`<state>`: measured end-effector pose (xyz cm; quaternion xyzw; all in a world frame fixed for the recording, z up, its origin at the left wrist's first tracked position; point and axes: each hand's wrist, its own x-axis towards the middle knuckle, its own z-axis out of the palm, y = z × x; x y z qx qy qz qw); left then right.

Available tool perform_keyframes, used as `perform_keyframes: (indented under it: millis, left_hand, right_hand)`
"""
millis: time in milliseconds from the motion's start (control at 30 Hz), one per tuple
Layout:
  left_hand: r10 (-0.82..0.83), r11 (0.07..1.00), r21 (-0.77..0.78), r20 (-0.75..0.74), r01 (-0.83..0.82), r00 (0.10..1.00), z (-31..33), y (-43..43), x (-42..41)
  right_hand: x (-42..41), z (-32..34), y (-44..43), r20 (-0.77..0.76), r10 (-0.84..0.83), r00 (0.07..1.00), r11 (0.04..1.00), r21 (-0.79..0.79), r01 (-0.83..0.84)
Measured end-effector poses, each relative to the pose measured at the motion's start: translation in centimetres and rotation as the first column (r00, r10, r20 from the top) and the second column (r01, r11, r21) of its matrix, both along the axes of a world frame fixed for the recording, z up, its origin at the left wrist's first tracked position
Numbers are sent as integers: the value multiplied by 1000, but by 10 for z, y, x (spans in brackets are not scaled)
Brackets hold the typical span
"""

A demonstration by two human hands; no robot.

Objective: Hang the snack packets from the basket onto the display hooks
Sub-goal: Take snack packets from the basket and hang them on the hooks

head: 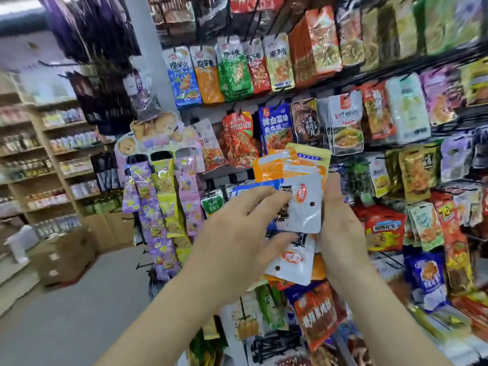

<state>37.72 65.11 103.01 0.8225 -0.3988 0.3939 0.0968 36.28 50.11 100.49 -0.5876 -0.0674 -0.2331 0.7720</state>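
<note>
A fanned stack of snack packets (303,207), white, orange and yellow, is held upside down in front of the display, each white one with a hang hole near its lower edge. My right hand (340,228) grips the stack from its right side, thumb up along the edge. My left hand (237,228) reaches in from the left, and its fingers pinch the white front packets. Behind them a wall of display hooks (266,112) carries rows of hanging snack bags. The basket is out of view.
Hanging packets fill the rack from top to bottom on the right. A bear-printed display card (158,133) with long candy strips hangs to the left. Wooden shelves (50,159) of goods and cardboard boxes (66,254) stand at the far left on grey floor.
</note>
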Motion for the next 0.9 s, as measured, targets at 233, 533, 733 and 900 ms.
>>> perform_keyframes:
  millis: [233,533,733,900]
  left_hand:
    - [110,885,-459,49,-76,993,39,-46,72]
    - [-337,421,-894,-313,-156,888,100,-50,143]
    - [-485,270,-963,-139,-3,863,139,-39,160]
    - [-483,247,-969,-118,5,868,164,-14,183]
  right_hand:
    - [88,29,-54,209,128,970,969,-236,-77]
    - [178,88,-79,437,137,889,915,-400,56]
    - [197,138,-50,430,275,860,937,-322,-139]
    - [219,168,-15,431,223,874,911,-412,-29]
